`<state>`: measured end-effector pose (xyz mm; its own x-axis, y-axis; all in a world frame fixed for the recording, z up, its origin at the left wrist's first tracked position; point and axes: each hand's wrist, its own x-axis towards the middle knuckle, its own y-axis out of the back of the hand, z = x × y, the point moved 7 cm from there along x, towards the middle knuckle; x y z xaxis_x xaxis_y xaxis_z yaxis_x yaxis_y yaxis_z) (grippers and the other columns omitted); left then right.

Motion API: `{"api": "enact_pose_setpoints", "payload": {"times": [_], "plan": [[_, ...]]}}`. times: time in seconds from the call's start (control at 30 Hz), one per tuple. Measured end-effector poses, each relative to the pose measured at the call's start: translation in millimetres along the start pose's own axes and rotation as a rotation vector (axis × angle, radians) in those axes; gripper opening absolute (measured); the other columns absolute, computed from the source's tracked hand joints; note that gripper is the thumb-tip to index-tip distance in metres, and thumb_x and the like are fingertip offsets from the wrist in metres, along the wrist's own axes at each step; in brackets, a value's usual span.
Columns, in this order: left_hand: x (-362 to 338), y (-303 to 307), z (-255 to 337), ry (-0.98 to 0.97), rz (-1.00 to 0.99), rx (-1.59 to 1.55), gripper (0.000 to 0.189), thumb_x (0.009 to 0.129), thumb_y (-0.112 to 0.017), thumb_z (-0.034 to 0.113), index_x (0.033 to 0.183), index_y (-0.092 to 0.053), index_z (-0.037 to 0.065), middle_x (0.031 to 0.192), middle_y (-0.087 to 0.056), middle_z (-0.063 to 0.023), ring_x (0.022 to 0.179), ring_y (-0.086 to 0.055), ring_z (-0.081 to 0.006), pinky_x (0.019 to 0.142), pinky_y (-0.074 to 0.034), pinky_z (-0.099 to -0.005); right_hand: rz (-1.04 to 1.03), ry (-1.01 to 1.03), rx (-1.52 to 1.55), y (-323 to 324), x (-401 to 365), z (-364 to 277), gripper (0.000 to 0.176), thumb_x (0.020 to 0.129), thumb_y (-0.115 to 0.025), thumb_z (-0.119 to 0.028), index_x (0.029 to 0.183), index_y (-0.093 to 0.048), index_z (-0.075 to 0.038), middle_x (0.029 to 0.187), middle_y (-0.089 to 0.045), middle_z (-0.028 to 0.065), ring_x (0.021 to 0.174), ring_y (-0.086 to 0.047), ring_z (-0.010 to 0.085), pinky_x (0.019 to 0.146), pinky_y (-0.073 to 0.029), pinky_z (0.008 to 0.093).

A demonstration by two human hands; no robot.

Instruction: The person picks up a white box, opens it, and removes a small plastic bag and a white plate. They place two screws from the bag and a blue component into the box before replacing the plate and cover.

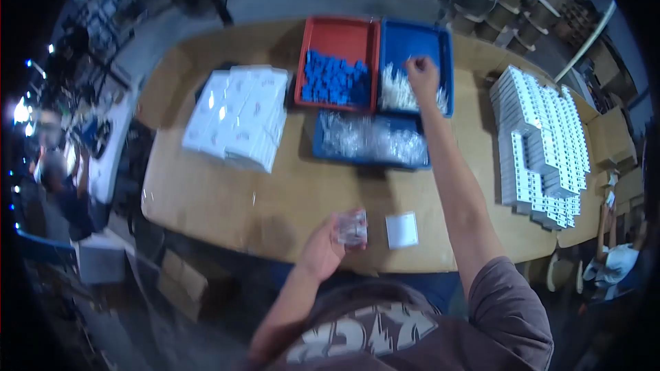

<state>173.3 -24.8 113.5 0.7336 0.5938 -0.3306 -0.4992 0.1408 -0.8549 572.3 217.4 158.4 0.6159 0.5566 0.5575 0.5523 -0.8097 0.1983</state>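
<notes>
Far left of the frame there's a person in dark clothes (65,189) at a pale bench, too blurry to say much about. Then, left of centre on the brown cardboard-topped table (206,196), a big stack of flat white printed sheets or sleeves (237,113), squared up loosely, I guess so they're easy to grab.

Lower middle: the left hand (324,251) has its fingers wrapped round a clear boxy plastic packet (351,227), held up off the table near the body, probably to keep it steady and in sight.

Containers sit top centre, clustered within arm's reach, I'd guess for quick picking. Red plastic tray (344,33): heap of small bright blue blocky pieces (333,79). Just below, a low dark blue tray (371,162) full of crinkly clear plastic (350,136). A square white card (402,230) lies flat right of the left hand.

Upper blue plastic tray (412,38): small white pieces (395,89). The right hand (422,72) is over it, fingers bunched; can't tell if anything's pinched. Hands are well apart.

Right side: small white printed boxes (543,144) in tight rows, likely to save space. Far right, another person in a light top (619,261).
</notes>
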Motion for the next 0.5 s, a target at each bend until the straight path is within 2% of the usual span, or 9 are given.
{"api": "enact_pose_setpoints", "payload": {"times": [0.03,0.07,0.1,0.17,0.23,0.3,0.4,0.5], "plan": [[4.8,-7.4,2.0,-0.001,0.026,-0.01,0.057,0.111,-0.041,0.044,0.144,-0.054,-0.001,0.122,-0.07,-0.0165,0.105,-0.07,-0.0277,0.097,-0.055,-0.0426,-0.086,-0.035,0.16,10.2,-15.1,-27.1,0.014,0.093,-0.071,-0.011,0.091,-0.068,0.002,0.086,-0.076,0.0115,0.068,-0.064,0.0147,0.063,-0.05,0.0295],[12.5,-11.6,3.7,-0.022,-0.007,0.019,0.057,0.111,-0.041,0.046,0.141,-0.056,0.0,0.122,-0.07,-0.0153,0.107,-0.07,-0.0285,0.095,-0.055,-0.0433,-0.171,-0.205,0.328,23.4,-41.9,-64.7,0.012,0.097,-0.068,-0.01,0.094,-0.067,0.002,0.087,-0.074,0.007,0.063,-0.055,0.0067,0.057,-0.043,0.0237],[20.3,-17.4,4.0,-0.043,-0.056,0.059,0.057,0.111,-0.041,0.048,0.138,-0.059,0.001,0.121,-0.071,-0.0141,0.109,-0.07,-0.0293,0.094,-0.056,-0.044,-0.213,-0.259,0.323,40.4,-68.2,-96.7,0.01,0.099,-0.067,-0.01,0.096,-0.066,0.0,0.087,-0.072,0.005,0.061,-0.049,0.0029,0.053,-0.038,0.0207],[34.5,-31.2,3.7,-0.055,-0.056,0.066,0.057,0.111,-0.041,0.047,0.138,-0.059,0.001,0.123,-0.071,-0.0141,0.108,-0.07,-0.0295,0.094,-0.055,-0.0437,-0.286,-0.333,0.516,67.1,-119.3,-119.2,0.007,0.099,-0.067,-0.008,0.095,-0.065,-0.002,0.088,-0.069,0.0038,0.06,-0.047,0.0027,0.051,-0.035,0.02],[41.9,-39.9,-2.9,-0.052,-0.062,0.09,0.057,0.111,-0.041,0.047,0.14,-0.057,0.0,0.126,-0.07,-0.0139,0.107,-0.07,-0.0296,0.096,-0.054,-0.0429,-0.336,-0.42,0.558,93.8,-169.1,-144.7,0.002,0.099,-0.066,-0.004,0.099,-0.065,-0.003,0.086,-0.066,0.0018,0.059,-0.046,0.0019,0.051,-0.034,0.019],[43.9,-50.4,-11.7,-0.051,-0.08,0.132,0.057,0.111,-0.041,0.046,0.14,-0.056,0.0,0.127,-0.069,-0.0141,0.107,-0.071,-0.0287,0.096,-0.055,-0.0419,-0.39,-0.563,0.57,117.0,-206.1,-152.2,0.01,0.097,-0.069,-0.002,0.107,-0.069,-0.001,0.089,-0.064,-0.0005,0.06,-0.045,0.0011,0.052,-0.032,0.02],[39.7,-64.2,-24.9,-0.016,-0.097,0.214,0.058,0.111,-0.041,0.046,0.141,-0.055,-0.002,0.128,-0.068,-0.0159,0.106,-0.071,-0.0267,0.096,-0.056,-0.04,-0.516,-0.503,0.444,145.1,-227.6,-175.2,0.016,0.097,-0.069,-0.002,0.111,-0.072,0.003,0.095,-0.064,0.0012,0.062,-0.046,0.0029,0.053,-0.034,0.0202],[33.9,-70.0,-35.1,0.001,-0.116,0.255,0.056,0.111,-0.044,0.044,0.139,-0.056,-0.003,0.127,-0.069,-0.0178,0.105,-0.072,-0.0269,0.095,-0.058,-0.041,-0.57,-0.388,0.359,163.5,-231.1,-190.5,0.013,0.096,-0.071,-0.004,0.107,-0.074,0.002,0.092,-0.066,0.0001,0.064,-0.049,0.0024,0.055,-0.035,0.02]]}}
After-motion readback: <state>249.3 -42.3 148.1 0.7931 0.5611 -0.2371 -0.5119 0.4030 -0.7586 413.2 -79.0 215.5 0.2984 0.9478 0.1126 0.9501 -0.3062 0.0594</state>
